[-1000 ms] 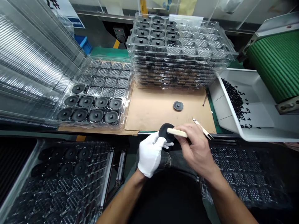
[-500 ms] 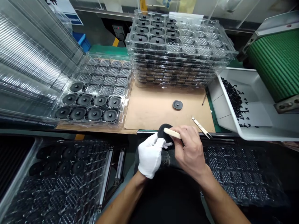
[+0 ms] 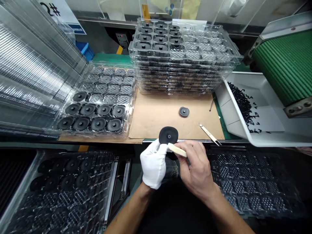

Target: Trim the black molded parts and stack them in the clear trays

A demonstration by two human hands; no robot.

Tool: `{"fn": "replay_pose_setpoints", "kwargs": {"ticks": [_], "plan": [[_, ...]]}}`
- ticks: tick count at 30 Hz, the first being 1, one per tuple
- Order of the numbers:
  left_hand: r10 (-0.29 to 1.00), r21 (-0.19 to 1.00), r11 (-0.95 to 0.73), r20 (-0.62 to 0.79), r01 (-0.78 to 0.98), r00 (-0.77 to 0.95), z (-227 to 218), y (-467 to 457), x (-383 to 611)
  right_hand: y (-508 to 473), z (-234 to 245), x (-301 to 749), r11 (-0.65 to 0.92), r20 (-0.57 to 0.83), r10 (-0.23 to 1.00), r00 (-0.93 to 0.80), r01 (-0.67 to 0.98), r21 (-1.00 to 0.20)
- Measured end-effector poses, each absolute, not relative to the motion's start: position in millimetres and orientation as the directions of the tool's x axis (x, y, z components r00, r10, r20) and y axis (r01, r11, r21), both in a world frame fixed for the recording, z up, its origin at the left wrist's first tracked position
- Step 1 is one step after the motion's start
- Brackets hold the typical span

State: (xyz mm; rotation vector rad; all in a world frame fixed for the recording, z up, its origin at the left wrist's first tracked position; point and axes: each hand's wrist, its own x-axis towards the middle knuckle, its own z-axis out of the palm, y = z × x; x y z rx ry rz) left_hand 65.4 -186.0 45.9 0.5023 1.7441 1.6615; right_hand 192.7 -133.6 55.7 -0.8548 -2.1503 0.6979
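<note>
Holding a black rounded-square disc (image 3: pixel 168 135) upright just above the bench edge, the left hand in a white cotton glove (image 3: pixel 153 164) has its fingers curled closed around the disc's lower rim. The disc's face, with a raised central hub, points up and toward the wearer, tilted slightly back. It is nearly as tall as it is wide, so no clear long axis shows.

Bare right hand (image 3: pixel 195 165): fingers and thumb closed around a cream stick (image 3: pixel 177 150). The stick's long axis lies almost level, sloping slightly down to the right, with its far tip at the disc's lower edge, beside the glove.

Also present: a tan cardboard sheet (image 3: pixel 156 122) bearing one small dark disc (image 3: pixel 184 111) and steel tweezers (image 3: pixel 209 134); a clear plastic tray (image 3: pixel 131 104) with nine black discs; a tall stack of clear trays (image 3: pixel 180 74) behind; a white bin (image 3: pixel 234 110) of small black pieces at right; a green conveyor belt (image 3: pixel 285 65) beyond it.
</note>
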Motion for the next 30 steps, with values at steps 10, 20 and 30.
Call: {"fn": "replay_pose_setpoints", "kwargs": {"ticks": [10, 20, 30], "plan": [[0.780, 0.977, 0.214, -0.163, 0.013, -0.605, 49.2, -196.6, 59.9, -104.7, 51.1, 207.0, 0.684, 0.441, 0.721, -0.534, 0.450, -0.574], [0.819, 0.914, 0.092, -0.295, -0.396, -0.492, 46.2, -189.8, 49.0, -94.1, 73.0, 200.0, 0.550, 0.396, 0.779, -0.486, 0.229, -0.803], [0.918, -0.026, 0.155, -0.365, -0.988, 0.153, 81.2, -171.8, 33.4, -102.2, 8.6, 230.0, 0.162, 0.086, 0.943, -0.322, 0.218, -0.962]]}}
